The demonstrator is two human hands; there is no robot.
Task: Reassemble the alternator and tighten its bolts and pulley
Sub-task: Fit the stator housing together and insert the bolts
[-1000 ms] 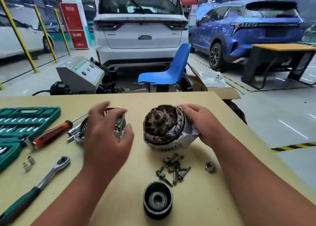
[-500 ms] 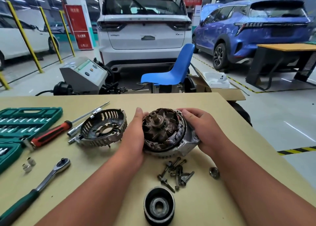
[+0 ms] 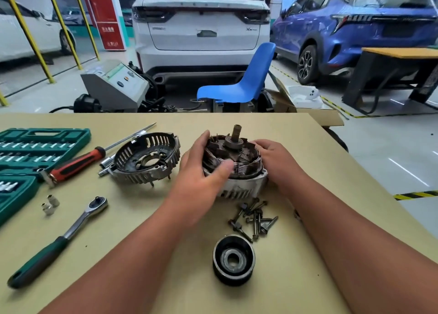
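Rusty shaft up | alternator axis near upright | left hand, right hand: fingers clamped round it

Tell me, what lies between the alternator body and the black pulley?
A loose pile of bolts lies between the alternator body and the pulley; the head view shows it.

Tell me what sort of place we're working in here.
Likely a car workshop or training garage: a white SUV and blue SUV parked behind the table, a green socket set and ratchet laid out.
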